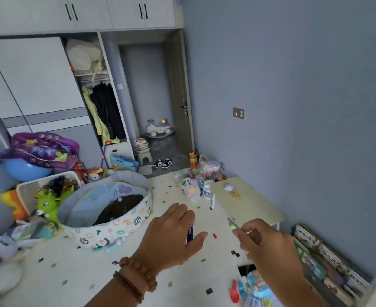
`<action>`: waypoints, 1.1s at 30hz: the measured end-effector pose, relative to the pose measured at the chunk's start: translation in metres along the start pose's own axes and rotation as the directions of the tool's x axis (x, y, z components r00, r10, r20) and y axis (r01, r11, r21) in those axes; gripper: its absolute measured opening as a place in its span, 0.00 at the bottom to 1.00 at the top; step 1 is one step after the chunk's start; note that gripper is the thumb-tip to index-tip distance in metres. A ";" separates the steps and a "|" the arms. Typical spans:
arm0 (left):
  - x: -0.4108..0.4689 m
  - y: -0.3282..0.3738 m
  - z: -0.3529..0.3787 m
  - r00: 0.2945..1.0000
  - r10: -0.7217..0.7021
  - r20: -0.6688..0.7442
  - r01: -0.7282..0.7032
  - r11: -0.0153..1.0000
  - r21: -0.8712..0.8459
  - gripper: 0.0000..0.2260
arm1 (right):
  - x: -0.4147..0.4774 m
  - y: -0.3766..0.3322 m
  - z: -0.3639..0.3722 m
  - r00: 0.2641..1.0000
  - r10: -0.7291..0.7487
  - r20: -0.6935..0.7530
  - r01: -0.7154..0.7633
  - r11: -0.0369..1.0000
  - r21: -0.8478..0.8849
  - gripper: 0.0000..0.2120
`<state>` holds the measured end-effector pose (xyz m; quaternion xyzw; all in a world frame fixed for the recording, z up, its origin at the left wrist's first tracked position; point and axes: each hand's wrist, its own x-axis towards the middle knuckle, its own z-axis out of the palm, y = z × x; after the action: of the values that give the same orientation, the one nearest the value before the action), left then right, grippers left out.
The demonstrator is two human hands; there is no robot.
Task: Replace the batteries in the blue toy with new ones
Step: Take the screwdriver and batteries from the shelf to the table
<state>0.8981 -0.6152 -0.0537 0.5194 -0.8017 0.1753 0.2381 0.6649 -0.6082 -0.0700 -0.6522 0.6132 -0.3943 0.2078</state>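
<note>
My left hand [171, 235] is raised over the floor mat, its fingers curled around a small dark blue battery-like object [189, 234] that peeks out between thumb and fingers. My right hand [264, 242] is beside it to the right, pinching a thin screwdriver [234, 224] whose tip points up and to the left. The blue toy [256, 284] lies on the mat at the bottom right, below my right forearm, blurred, with red and orange parts next to it.
A round fabric play pen [107, 209] stands to the left, with a white toy bin [27, 191] behind it. A low beige table [249, 200] stands against the right wall. Books [320, 258] line the wall at right. Bags of toys [196, 182] lie near the table.
</note>
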 end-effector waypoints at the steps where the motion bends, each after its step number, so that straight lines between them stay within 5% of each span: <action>1: 0.011 -0.018 0.008 1.000 -0.007 -0.008 0.007 1.000 0.004 0.17 | 0.022 -0.006 0.013 1.000 0.005 0.009 -0.005 1.000 0.008 0.10; 7: 0.064 -0.130 0.060 0.996 -0.084 0.006 0.084 0.996 -0.014 0.19 | 0.130 -0.039 0.094 0.998 0.019 0.058 -0.023 0.998 0.057 0.09; 18: 0.217 -0.340 0.196 0.996 0.082 0.022 -0.081 0.996 -0.042 0.17 | 0.335 -0.064 0.241 0.984 0.172 -0.048 -0.169 0.983 0.070 0.07; 33: 0.492 -0.439 0.457 0.919 0.393 -0.012 -0.373 0.861 -0.346 0.16 | 0.619 0.059 0.336 0.851 0.434 -0.296 -0.445 0.895 0.034 0.07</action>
<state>1.0383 -1.3998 -0.1386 0.3055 -0.9136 0.0618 0.2609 0.8466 -1.2860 -0.1559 -0.4319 0.7769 -0.4185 0.1863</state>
